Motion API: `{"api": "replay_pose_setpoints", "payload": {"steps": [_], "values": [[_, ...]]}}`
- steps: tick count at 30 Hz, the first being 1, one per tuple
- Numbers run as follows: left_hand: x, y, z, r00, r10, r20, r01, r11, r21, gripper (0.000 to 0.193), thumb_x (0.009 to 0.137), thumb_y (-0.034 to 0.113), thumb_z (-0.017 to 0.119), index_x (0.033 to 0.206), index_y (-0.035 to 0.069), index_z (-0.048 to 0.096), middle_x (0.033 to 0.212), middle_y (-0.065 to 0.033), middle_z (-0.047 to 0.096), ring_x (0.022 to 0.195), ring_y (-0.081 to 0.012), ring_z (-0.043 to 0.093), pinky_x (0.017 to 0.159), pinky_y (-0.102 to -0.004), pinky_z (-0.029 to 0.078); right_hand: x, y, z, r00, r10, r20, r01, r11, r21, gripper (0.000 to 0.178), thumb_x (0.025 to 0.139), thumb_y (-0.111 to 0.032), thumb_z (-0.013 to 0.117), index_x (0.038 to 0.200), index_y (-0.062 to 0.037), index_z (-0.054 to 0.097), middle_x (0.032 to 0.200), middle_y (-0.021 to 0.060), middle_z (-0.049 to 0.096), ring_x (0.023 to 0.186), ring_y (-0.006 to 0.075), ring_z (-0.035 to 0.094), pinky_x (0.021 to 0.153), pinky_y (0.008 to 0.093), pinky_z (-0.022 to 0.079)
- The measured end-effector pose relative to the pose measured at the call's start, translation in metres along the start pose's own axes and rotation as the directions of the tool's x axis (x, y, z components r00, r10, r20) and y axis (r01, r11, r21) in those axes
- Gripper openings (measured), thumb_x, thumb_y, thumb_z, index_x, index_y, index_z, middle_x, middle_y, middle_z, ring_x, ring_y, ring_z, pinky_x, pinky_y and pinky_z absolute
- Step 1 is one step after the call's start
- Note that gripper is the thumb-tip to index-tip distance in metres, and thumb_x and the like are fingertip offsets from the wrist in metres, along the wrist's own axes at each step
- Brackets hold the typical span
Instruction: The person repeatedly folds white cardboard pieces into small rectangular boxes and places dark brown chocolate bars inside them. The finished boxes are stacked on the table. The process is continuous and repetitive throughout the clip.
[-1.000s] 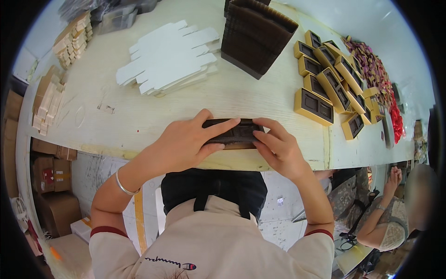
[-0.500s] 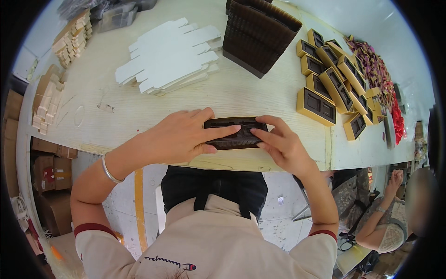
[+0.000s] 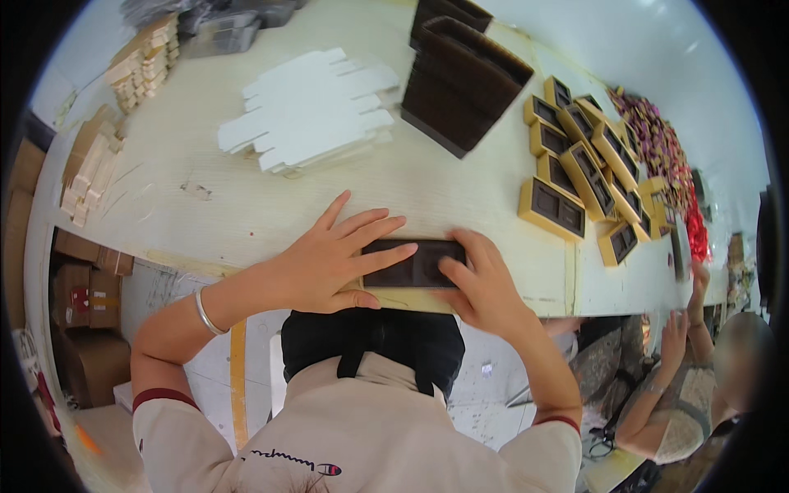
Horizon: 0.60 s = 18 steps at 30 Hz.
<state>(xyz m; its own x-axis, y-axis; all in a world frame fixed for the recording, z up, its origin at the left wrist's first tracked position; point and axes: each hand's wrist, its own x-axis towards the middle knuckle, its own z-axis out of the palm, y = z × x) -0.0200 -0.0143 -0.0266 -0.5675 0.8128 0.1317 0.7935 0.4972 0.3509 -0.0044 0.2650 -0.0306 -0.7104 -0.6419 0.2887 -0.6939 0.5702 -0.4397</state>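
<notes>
A shallow gold box (image 3: 411,299) with a dark brown plastic tray insert (image 3: 394,275) lies at the table's near edge, in front of me. My left hand (image 3: 329,261) is spread open over the box's left end. Its index finger stretches across the insert, and its thumb rests by the near side. Around the right end, my right hand (image 3: 486,286) is closed, fingers at the far corner and thumb over the insert. Motion smears these right fingertips.
Flat white cartons (image 3: 316,107) lie beyond my left hand. A tall stack of brown trays (image 3: 464,90) stands at the back middle. Several gold boxes with inserts (image 3: 552,207) are piled at right. Folded card pieces (image 3: 94,168) line the left edge. A co-worker (image 3: 670,394) is at lower right.
The insert now sits flatter in the box, and the gold near wall shows more. My left fingers have spread apart. My right thumb has moved over the insert. The whole view has shifted slightly.
</notes>
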Motion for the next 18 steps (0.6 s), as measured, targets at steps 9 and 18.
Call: {"api": "replay_pose_setpoints", "payload": {"steps": [9, 18], "values": [[-0.01, -0.075, -0.068, 0.756, -0.477, -0.448, 0.564, 0.822, 0.076, 0.055, 0.078, 0.033, 0.075, 0.125, 0.009, 0.058, 0.118, -0.0149, 0.062, 0.111, -0.0323, 0.056, 0.097, -0.0442, 0.043, -0.061, 0.093, -0.181, 0.843, 0.16, -0.513, -0.438, 0.758, -0.483, 0.049, 0.088, -0.028, 0.067, 0.129, -0.0049, 0.052, 0.139, 0.0166, 0.046, 0.13, 0.035, 0.042, 0.107, 0.0434, 0.033], [-0.001, -0.091, -0.087, 0.883, -0.454, -0.12, 0.465, 0.88, 0.094, 0.021, 0.084, 0.016, 0.065, 0.094, -0.002, 0.063, 0.079, -0.0186, 0.064, 0.073, -0.0355, 0.062, 0.067, -0.0417, 0.049, 0.0, 0.034, -0.11, 0.93, 0.079, -0.358, -0.193, 0.936, -0.296, 0.05, 0.076, -0.019, 0.077, 0.119, -0.0013, 0.06, 0.14, 0.0169, 0.048, 0.13, 0.035, 0.045, 0.106, 0.0436, 0.036]]}}
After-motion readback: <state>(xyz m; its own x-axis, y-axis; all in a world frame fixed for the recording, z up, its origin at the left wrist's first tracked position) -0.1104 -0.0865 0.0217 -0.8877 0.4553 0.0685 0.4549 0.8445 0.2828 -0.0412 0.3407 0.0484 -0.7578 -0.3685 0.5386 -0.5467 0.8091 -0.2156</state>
